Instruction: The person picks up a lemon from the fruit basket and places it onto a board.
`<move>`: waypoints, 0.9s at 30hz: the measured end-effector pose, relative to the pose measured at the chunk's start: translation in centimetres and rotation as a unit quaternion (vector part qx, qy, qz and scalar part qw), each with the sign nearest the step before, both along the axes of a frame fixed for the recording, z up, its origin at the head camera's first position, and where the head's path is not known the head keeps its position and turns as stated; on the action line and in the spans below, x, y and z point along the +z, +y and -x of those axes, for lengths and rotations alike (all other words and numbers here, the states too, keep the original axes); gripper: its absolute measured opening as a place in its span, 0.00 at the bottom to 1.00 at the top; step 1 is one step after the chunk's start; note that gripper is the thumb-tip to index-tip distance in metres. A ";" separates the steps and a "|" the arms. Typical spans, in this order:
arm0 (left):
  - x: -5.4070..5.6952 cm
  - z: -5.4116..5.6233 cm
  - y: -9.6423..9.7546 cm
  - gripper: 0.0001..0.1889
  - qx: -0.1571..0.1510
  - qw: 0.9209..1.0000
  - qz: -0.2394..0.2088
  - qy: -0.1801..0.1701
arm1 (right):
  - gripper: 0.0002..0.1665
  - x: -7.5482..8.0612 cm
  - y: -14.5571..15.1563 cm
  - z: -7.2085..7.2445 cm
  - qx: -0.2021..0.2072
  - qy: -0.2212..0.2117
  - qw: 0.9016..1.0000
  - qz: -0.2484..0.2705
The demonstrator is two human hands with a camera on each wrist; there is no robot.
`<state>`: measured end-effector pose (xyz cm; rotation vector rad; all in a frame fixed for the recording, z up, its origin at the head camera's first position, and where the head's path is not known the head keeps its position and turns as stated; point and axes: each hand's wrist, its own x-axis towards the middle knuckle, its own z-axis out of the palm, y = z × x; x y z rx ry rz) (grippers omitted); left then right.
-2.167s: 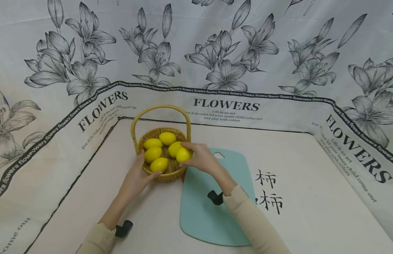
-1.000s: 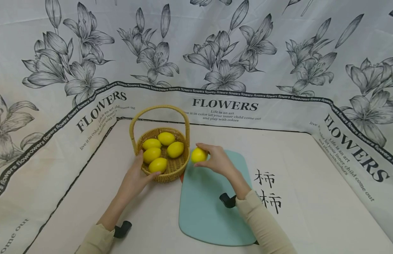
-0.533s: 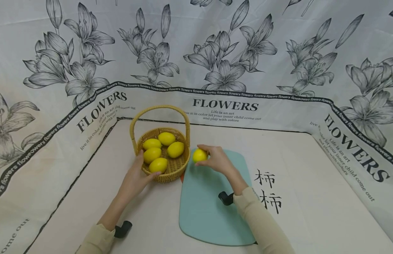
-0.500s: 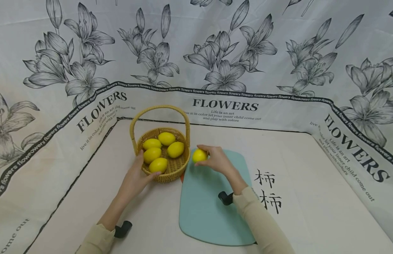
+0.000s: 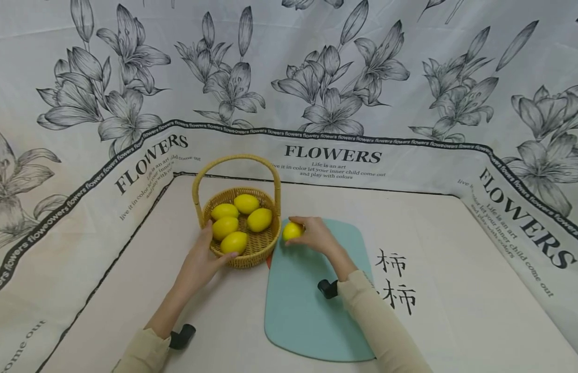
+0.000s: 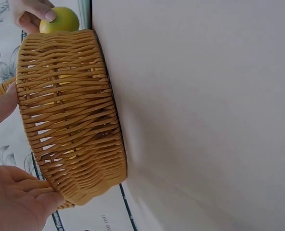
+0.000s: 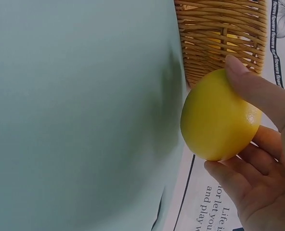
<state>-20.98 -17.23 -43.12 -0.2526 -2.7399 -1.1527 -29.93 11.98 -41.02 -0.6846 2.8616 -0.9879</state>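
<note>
My right hand (image 5: 314, 235) pinches a yellow lemon (image 5: 293, 231) between thumb and fingertips. It holds the fruit just right of the wicker basket (image 5: 251, 256), close over the upper left corner of the light teal cutting board (image 5: 312, 311). The right wrist view shows the lemon (image 7: 219, 115) beside the basket's woven wall, a shadow falling on the board. My left hand (image 5: 202, 259) grips the basket's near left rim, its thumb and fingers spread apart along the wall in the left wrist view. Several more lemons (image 5: 234, 242) lie inside the basket.
A tall arched handle (image 5: 236, 157) rises over the basket. Something orange-red (image 5: 269, 261) peeks out between basket and board. Black characters (image 5: 393, 261) mark the pale tablecloth right of the board. A flower-printed cloth (image 5: 333, 103) surrounds the table's back and sides.
My right hand has lifted the lemon out of the basket and carried it right, over the board. Since half a second ago it has lowered slightly. The left hand stays on the basket.
</note>
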 end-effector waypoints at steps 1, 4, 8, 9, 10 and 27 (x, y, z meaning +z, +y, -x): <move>0.0 0.0 0.0 0.55 0.001 1.000 0.000 0.000 | 0.43 -0.1 0.0 0.1 0.000 -0.003 1.000 -0.002; 0.0 0.0 0.0 0.55 0.001 1.000 -0.001 -0.001 | 0.43 -0.3 -0.1 0.2 -0.002 -0.009 1.000 -0.004; 0.0 0.0 0.0 0.55 0.001 1.000 0.000 -0.001 | 0.43 -0.5 -0.1 0.3 -0.004 -0.009 1.000 -0.004; 0.0 0.0 0.0 0.55 0.002 1.000 0.001 -0.001 | 0.43 -0.5 -0.1 0.4 -0.004 -0.010 1.000 -0.003; 0.0 0.0 0.0 0.55 0.002 1.000 0.001 -0.001 | 0.43 -0.6 -0.1 0.4 -0.004 -0.011 1.000 -0.003; -0.2 -0.1 -0.1 0.55 0.003 1.000 0.000 0.000 | 0.46 -0.4 -0.4 0.1 0.019 0.001 0.999 -0.043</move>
